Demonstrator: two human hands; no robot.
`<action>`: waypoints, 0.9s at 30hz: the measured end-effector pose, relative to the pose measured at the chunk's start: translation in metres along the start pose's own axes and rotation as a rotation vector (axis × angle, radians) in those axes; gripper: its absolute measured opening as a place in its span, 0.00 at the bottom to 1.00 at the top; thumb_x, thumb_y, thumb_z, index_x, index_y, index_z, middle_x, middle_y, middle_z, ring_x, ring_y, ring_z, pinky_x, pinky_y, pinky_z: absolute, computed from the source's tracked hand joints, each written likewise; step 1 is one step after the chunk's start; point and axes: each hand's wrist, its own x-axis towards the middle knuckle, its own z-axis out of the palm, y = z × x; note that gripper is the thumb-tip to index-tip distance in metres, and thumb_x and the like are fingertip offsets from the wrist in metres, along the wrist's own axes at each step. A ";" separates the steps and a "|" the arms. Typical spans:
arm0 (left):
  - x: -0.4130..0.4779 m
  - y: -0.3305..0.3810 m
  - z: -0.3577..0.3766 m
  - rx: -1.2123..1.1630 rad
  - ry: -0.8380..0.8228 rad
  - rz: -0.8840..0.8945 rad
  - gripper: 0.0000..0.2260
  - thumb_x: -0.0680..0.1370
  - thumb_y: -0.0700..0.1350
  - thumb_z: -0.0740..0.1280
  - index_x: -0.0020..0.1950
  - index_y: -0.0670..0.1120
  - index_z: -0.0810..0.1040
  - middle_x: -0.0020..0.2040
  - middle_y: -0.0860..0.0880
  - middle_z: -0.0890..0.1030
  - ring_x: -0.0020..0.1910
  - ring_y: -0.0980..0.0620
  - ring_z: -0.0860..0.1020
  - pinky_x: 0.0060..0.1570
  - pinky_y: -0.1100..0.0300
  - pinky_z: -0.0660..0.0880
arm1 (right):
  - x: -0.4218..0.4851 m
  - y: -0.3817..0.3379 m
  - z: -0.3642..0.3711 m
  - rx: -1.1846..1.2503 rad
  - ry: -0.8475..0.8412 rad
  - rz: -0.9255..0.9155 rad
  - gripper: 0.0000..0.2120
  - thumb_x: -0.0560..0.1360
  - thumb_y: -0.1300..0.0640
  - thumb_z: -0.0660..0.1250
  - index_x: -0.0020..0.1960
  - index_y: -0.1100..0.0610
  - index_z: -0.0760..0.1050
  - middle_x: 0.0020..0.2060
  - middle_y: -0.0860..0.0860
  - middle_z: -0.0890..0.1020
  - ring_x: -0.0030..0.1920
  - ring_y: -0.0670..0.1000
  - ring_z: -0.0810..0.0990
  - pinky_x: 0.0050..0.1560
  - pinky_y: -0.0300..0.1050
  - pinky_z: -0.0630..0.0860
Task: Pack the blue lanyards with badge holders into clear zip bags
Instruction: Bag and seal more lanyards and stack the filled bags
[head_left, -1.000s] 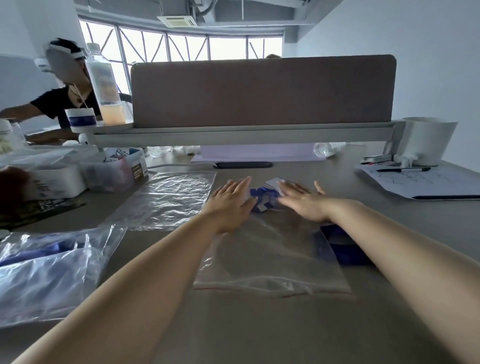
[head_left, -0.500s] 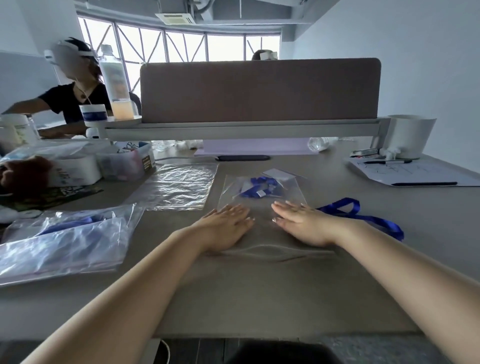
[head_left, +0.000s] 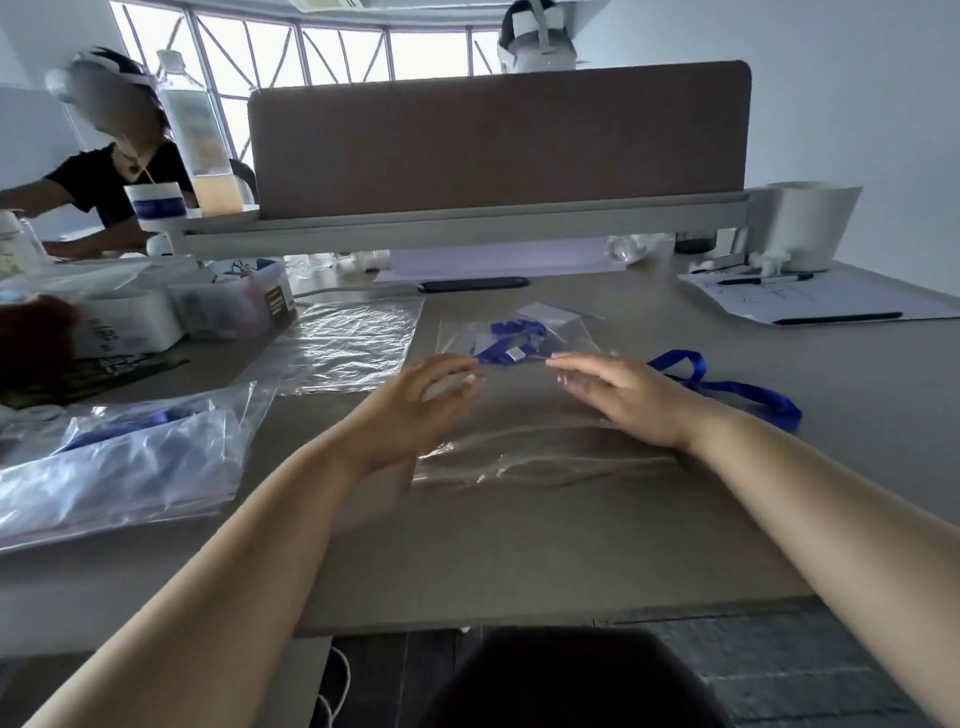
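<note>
The clear plastic zip bag (head_left: 524, 431) lies flat on the grey-brown desk (head_left: 519, 561), its zip mouth at six o'clock; the folded blue lanyard with its badge holder (head_left: 511, 345) sits inside at the bag's twelve o'clock end. The left hand (head_left: 415, 402) hovers with fingers loosely curved, holding nothing; the right hand (head_left: 621, 397) is spread flat and empty over the film, contact unclear. The step looks like flattening and sealing: sweep air toward six o'clock, then press along the zip end to end; a loose blue lanyard (head_left: 727, 388) waits at three o'clock.
</note>
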 end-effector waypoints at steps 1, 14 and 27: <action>-0.006 0.002 -0.005 -0.044 -0.019 0.018 0.19 0.72 0.61 0.67 0.61 0.58 0.76 0.64 0.63 0.73 0.65 0.65 0.70 0.61 0.67 0.65 | -0.006 -0.002 -0.002 0.073 0.015 -0.001 0.20 0.78 0.43 0.56 0.69 0.44 0.68 0.67 0.40 0.70 0.69 0.41 0.66 0.69 0.42 0.60; -0.035 0.008 0.007 0.039 -0.113 0.121 0.05 0.73 0.43 0.73 0.47 0.47 0.81 0.53 0.53 0.81 0.51 0.65 0.77 0.53 0.74 0.70 | -0.041 -0.011 0.009 0.087 0.032 -0.151 0.07 0.71 0.51 0.71 0.48 0.50 0.81 0.52 0.38 0.81 0.56 0.34 0.76 0.61 0.32 0.70; -0.029 0.003 0.005 -0.081 0.107 0.047 0.03 0.72 0.46 0.73 0.42 0.50 0.81 0.37 0.54 0.82 0.36 0.59 0.77 0.41 0.65 0.73 | -0.038 -0.006 0.005 0.107 0.181 -0.123 0.03 0.72 0.52 0.70 0.45 0.49 0.81 0.40 0.42 0.84 0.43 0.41 0.81 0.51 0.41 0.78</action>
